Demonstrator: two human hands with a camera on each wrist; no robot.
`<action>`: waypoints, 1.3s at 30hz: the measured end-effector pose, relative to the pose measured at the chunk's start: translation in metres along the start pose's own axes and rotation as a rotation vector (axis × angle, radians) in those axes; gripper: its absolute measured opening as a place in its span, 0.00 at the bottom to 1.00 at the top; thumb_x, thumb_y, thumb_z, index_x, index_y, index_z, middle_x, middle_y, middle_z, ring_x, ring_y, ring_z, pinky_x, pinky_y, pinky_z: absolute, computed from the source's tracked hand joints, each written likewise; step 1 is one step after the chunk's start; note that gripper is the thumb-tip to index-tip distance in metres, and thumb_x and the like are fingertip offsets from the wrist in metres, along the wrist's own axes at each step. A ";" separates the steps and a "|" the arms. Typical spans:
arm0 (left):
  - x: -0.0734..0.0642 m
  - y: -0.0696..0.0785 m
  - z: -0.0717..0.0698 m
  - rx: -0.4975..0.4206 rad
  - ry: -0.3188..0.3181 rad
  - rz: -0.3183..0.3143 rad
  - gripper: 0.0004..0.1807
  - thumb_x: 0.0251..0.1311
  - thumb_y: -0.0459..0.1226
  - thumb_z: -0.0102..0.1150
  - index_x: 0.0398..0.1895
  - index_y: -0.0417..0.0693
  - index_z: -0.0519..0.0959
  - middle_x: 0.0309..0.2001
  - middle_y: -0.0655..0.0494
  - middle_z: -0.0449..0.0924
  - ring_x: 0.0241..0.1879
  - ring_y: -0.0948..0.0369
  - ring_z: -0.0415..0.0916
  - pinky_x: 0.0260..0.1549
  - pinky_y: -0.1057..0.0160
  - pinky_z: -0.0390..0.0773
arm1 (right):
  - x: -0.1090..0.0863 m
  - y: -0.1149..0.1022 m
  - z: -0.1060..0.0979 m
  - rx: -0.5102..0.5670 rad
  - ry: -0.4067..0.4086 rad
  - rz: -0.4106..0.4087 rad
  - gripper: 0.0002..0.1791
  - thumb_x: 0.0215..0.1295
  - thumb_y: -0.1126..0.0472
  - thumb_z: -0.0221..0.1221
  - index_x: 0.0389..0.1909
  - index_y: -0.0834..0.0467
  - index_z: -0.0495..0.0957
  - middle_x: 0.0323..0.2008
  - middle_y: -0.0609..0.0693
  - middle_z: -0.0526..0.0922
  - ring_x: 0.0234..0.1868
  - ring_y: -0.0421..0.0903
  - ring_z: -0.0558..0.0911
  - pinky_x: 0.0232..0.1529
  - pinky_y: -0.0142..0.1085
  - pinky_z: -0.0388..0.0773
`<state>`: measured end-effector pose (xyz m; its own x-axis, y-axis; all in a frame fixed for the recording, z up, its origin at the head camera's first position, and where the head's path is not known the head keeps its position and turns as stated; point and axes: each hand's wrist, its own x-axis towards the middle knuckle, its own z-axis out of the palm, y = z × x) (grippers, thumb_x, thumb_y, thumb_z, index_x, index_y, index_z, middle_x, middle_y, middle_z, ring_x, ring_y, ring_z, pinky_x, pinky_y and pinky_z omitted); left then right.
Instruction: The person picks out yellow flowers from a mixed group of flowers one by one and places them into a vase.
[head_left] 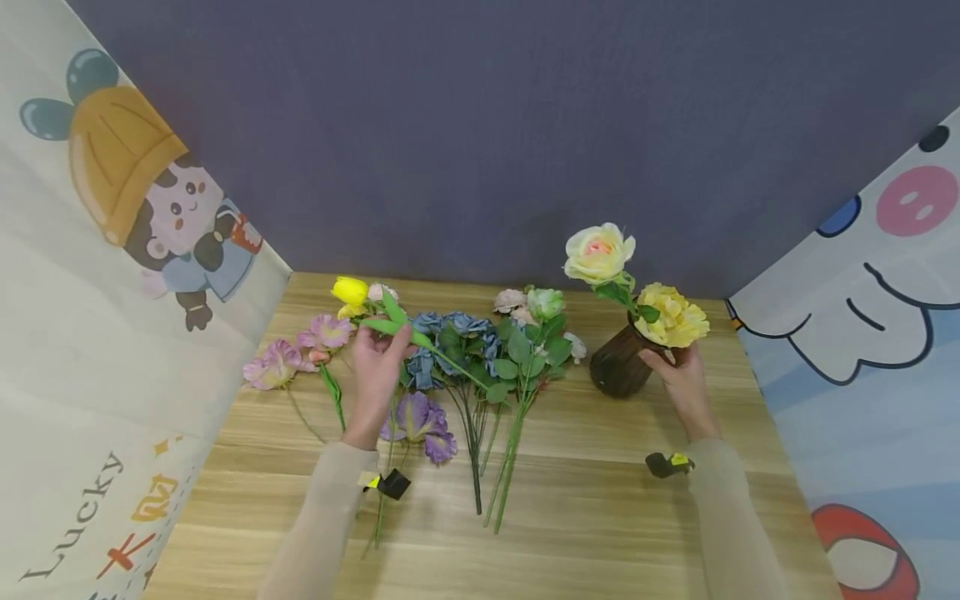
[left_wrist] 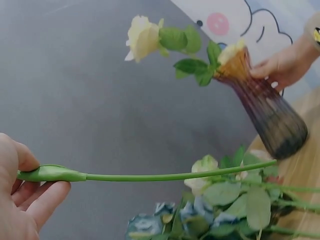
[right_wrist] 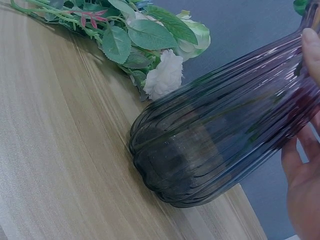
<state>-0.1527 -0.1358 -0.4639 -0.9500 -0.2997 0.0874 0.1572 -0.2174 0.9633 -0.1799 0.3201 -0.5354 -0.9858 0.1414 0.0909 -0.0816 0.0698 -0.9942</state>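
Note:
My left hand [head_left: 378,371] pinches a yellow tulip [head_left: 350,292] by the leafy part of its stem. The bare green stem [left_wrist: 150,177] points right, across the other flowers. My right hand [head_left: 684,383] grips a dark ribbed glass vase [head_left: 621,362] near its neck, thumb on the near side. The see-through vase [right_wrist: 200,145] leans, its base low by the wood table. A cream rose [head_left: 598,252] with a pink centre rises out of its mouth, and a yellow ruffled flower [head_left: 672,315] sits at the rim, above my right fingers.
Blue flowers [head_left: 468,325] and a bunch with a pale green bloom [head_left: 545,302] lie mid-table [head_left: 585,500], stems toward me. Pink-purple flowers [head_left: 273,365] lie at left, a purple iris [head_left: 420,421] beside my left wrist. A dark partition [head_left: 480,150] stands behind.

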 end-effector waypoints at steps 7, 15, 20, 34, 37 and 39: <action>-0.001 0.005 0.022 -0.064 0.020 0.031 0.14 0.71 0.27 0.59 0.55 0.34 0.69 0.45 0.51 0.78 0.41 0.63 0.84 0.44 0.64 0.87 | -0.001 0.000 0.001 0.000 0.007 0.003 0.42 0.69 0.68 0.66 0.78 0.47 0.57 0.73 0.46 0.65 0.74 0.43 0.64 0.65 0.22 0.70; -0.005 0.004 0.045 -0.162 0.015 0.064 0.11 0.71 0.28 0.58 0.50 0.40 0.68 0.44 0.48 0.79 0.42 0.61 0.84 0.47 0.62 0.87 | -0.001 0.001 0.001 -0.005 0.019 0.022 0.42 0.69 0.67 0.66 0.78 0.46 0.57 0.72 0.45 0.66 0.75 0.42 0.64 0.71 0.28 0.67; -0.008 0.004 0.059 -0.215 -0.008 0.125 0.09 0.71 0.27 0.57 0.48 0.38 0.68 0.43 0.49 0.79 0.40 0.60 0.84 0.46 0.61 0.87 | 0.000 0.002 0.000 0.010 0.025 0.034 0.42 0.70 0.68 0.64 0.78 0.47 0.56 0.72 0.45 0.65 0.76 0.44 0.62 0.71 0.27 0.67; -0.015 0.008 0.094 -0.287 -0.074 0.198 0.08 0.71 0.26 0.56 0.48 0.44 0.70 0.42 0.52 0.79 0.41 0.61 0.85 0.49 0.59 0.87 | 0.001 0.003 0.000 0.013 0.023 0.036 0.42 0.69 0.69 0.65 0.78 0.47 0.56 0.74 0.48 0.64 0.77 0.45 0.62 0.70 0.26 0.67; -0.015 0.009 0.102 -0.306 -0.084 0.215 0.09 0.71 0.26 0.56 0.49 0.43 0.71 0.42 0.51 0.79 0.42 0.61 0.85 0.49 0.57 0.87 | 0.000 0.002 0.000 0.000 0.022 0.035 0.42 0.70 0.68 0.65 0.78 0.47 0.56 0.74 0.47 0.64 0.76 0.44 0.62 0.72 0.27 0.65; -0.015 0.010 0.107 -0.325 -0.090 0.229 0.10 0.71 0.26 0.56 0.50 0.44 0.71 0.42 0.52 0.78 0.42 0.61 0.84 0.49 0.57 0.87 | 0.000 0.002 0.000 -0.004 0.022 0.033 0.42 0.70 0.68 0.65 0.79 0.47 0.56 0.73 0.46 0.65 0.76 0.44 0.62 0.72 0.28 0.64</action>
<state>-0.1656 -0.0341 -0.4283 -0.8982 -0.2949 0.3259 0.4305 -0.4416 0.7872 -0.1805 0.3199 -0.5371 -0.9845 0.1650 0.0590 -0.0482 0.0685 -0.9965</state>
